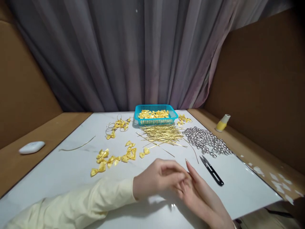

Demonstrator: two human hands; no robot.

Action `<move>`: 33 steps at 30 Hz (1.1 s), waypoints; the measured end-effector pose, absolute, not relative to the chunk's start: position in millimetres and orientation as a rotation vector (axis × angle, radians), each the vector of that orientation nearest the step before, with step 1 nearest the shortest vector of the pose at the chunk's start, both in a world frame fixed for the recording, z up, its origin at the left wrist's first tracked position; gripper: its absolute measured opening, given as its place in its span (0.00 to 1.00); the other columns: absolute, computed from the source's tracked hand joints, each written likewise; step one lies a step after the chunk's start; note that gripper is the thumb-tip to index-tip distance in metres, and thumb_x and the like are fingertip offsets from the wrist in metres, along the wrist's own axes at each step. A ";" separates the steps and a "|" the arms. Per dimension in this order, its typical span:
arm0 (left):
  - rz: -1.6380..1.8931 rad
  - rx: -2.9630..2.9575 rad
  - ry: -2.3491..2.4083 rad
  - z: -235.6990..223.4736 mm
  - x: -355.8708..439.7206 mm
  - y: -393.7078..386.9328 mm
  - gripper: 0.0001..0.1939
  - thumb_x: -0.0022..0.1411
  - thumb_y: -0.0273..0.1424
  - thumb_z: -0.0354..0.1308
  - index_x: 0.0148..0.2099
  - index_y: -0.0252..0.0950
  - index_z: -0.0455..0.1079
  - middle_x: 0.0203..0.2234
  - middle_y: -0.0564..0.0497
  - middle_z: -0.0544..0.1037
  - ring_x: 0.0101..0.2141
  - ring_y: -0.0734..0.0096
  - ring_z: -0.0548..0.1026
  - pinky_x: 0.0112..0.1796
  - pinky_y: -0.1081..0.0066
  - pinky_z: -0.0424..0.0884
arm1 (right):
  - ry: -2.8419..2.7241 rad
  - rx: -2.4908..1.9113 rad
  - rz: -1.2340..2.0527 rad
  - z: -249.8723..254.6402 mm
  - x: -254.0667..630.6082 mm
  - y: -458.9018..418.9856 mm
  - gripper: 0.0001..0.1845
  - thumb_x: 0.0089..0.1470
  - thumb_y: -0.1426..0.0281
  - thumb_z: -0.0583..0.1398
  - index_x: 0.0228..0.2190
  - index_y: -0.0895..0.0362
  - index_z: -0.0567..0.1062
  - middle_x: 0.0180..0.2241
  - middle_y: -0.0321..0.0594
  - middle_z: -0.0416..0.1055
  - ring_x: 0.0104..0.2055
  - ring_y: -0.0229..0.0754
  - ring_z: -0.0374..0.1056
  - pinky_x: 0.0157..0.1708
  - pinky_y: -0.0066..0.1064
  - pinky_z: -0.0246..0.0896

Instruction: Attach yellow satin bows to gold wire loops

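My left hand (158,176) comes from a pale yellow sleeve (102,195). Its thumb and fingers are closed together over the palm of my right hand; whatever is between them is hidden. Tilted palm up, my right hand (200,192) touches the left, with one digit stretched upward and other fingers partly covered. Just behind the hands lies a single yellow ribbon bow (144,153), with several more bows (113,160) to its left. Black thread snips (212,171) rest to the right of my right hand.
A blue basket (156,121) of yellow bows stands at the back. Before it lie gold wire ties (163,134) and silver beads (206,140). Bows with loops (119,125) sit back left. A thread cone (222,123) and a white case (32,147) flank the table.
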State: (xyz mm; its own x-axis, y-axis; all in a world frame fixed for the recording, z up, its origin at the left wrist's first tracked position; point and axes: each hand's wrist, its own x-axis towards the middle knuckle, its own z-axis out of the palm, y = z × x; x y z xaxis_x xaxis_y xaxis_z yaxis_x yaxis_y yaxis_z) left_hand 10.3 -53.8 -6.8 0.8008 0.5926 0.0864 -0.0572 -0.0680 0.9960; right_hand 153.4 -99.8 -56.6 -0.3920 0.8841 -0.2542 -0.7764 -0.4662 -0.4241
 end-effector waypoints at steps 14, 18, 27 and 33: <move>0.329 2.242 0.221 -25.1 7.0 -68.7 0.17 0.61 0.23 0.43 0.47 0.33 0.70 0.31 0.44 0.78 0.34 0.68 0.74 0.38 0.73 0.69 | -0.236 -0.731 1.628 -74.5 185.3 -102.9 0.10 0.38 0.76 0.66 0.25 0.55 0.71 0.21 0.33 0.64 0.24 0.35 0.63 0.30 0.29 0.66; 0.322 2.156 0.173 -4.8 -1.4 -59.4 0.25 0.57 0.27 0.55 0.58 0.38 0.59 0.54 0.45 0.64 0.51 0.64 0.65 0.50 0.68 0.61 | -0.347 -0.818 1.530 -72.9 191.7 -107.0 0.10 0.42 0.71 0.64 0.31 0.55 0.72 0.23 0.35 0.65 0.24 0.35 0.64 0.25 0.27 0.66; 0.756 2.401 1.109 -39.6 -61.3 -8.4 0.21 0.57 0.34 0.55 0.53 0.38 0.61 0.51 0.43 0.63 0.51 0.58 0.61 0.51 0.61 0.56 | -0.311 -1.045 1.063 -53.3 211.9 -112.6 0.13 0.41 0.67 0.65 0.32 0.58 0.75 0.34 0.41 0.72 0.29 0.37 0.69 0.28 0.24 0.68; 0.783 2.389 1.032 -57.5 -67.9 0.9 0.12 0.62 0.34 0.47 0.39 0.38 0.71 0.37 0.46 0.71 0.41 0.63 0.66 0.45 0.65 0.59 | -0.691 -1.190 1.093 -59.6 212.3 -114.1 0.12 0.40 0.63 0.65 0.27 0.59 0.76 0.29 0.45 0.75 0.28 0.40 0.69 0.27 0.26 0.67</move>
